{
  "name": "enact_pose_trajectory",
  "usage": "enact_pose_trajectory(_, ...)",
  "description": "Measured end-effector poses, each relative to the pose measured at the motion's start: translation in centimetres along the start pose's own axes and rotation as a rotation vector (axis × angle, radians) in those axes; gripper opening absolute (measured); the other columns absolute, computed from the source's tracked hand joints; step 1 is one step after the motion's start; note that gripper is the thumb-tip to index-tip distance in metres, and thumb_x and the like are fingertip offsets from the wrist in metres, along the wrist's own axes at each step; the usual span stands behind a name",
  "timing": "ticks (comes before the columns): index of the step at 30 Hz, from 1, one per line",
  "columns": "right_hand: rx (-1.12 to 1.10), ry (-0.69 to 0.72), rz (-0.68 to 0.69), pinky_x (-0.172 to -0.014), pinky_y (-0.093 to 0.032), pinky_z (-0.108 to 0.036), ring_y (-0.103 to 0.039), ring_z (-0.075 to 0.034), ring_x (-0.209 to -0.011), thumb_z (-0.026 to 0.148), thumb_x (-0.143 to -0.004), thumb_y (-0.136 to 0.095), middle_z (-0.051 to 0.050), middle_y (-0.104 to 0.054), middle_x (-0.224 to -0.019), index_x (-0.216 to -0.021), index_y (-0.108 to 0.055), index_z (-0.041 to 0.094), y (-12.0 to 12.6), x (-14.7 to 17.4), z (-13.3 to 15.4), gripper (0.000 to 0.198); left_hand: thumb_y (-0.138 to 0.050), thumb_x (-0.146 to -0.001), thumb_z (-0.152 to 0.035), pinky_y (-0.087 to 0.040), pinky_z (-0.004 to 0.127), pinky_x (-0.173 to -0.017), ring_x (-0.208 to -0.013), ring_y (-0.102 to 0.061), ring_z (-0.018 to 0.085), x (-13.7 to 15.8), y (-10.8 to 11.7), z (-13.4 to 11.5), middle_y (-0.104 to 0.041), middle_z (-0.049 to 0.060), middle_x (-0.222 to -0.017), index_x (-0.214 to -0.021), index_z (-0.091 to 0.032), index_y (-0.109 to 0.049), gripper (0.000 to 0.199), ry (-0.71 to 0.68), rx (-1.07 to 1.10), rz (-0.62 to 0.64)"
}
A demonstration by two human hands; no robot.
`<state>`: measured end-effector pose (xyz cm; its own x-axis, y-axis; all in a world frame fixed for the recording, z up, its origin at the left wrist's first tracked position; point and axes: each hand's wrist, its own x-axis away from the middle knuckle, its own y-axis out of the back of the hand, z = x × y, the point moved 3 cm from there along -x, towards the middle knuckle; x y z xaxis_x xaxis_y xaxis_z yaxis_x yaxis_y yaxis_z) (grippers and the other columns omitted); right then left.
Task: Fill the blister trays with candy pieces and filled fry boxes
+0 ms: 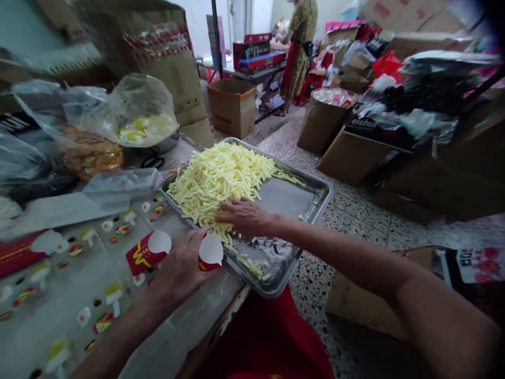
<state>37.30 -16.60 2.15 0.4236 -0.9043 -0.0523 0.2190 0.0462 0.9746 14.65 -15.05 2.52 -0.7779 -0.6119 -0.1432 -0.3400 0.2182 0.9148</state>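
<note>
My left hand (pixel 188 258) is closed around a small red fry carton (pixel 212 251) with a pale inside, held at the near left edge of a metal tray (pixel 325 192). A heap of pale yellow, fry-shaped sticks (pixel 224 171) fills the tray's far left part. My right hand (pixel 246 216) reaches over the tray with its fingers stretched out against the near side of the heap. Just left of my left hand, a second red carton (pixel 145 253) with a yellow mark is on the table.
Flat red cartons (pixel 23 253) lie at the left on the patterned table cover (pixel 79 289). Behind are clear bags (pixel 92 150), black scissors (pixel 153 159) and a bowl (pixel 169 142) with a plastic bag. Cardboard boxes (pixel 232 108) crowd the floor. A person (pixel 303 47) stands farther back.
</note>
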Motion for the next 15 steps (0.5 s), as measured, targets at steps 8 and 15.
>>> enact_pose_trajectory(8,-0.312,-0.187,-0.054,-0.094,-0.045,-0.036,-0.055,-0.022,-0.116,0.023,-0.089,-0.073,-0.003,-0.056,-0.137,-0.138,-0.057,0.035,4.1,6.3,-4.6,0.053,-0.073,-0.075,-0.030,-0.050,0.046,-0.106,-0.125,-0.060,0.030,-0.7,-0.1,0.7,-0.059,0.010,-0.140,-0.142,-0.025,-0.041,0.074,0.041,0.054,0.002)
enact_pose_trajectory(15,-0.078,-0.357,0.090,-0.075,-0.043,-0.032,-0.061,-0.022,-0.089,0.019,-0.091,-0.060,-0.008,-0.069,-0.101,-0.120,-0.063,0.023,0.0,3.5,-2.8,0.030,-0.074,-0.072,-0.030,-0.049,0.041,-0.106,-0.123,-0.061,0.028,-4.8,-2.0,-3.0,-0.062,0.009,-0.136,-0.137,-0.022,-0.048,0.071,-0.109,0.229,0.156)
